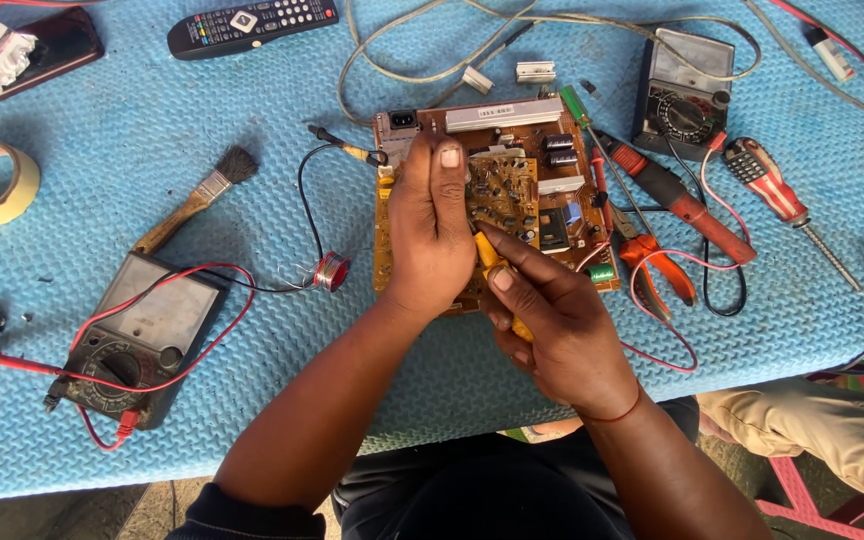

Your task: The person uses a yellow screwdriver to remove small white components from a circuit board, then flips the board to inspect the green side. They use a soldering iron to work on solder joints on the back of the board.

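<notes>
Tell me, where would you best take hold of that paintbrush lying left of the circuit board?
Probably by the wooden handle of the paintbrush, coming from above with fingers across its width. It lies flat on the blue mat, bristles pointing up-right, handle end toward the multimeter. The handle is bare and clear; the left hand is off on the circuit board.

Circuit board (527,195) centre on mat (252,110); multimeter (137,335) left, pliers (657,265) right, remote (252,25) behind.
</notes>
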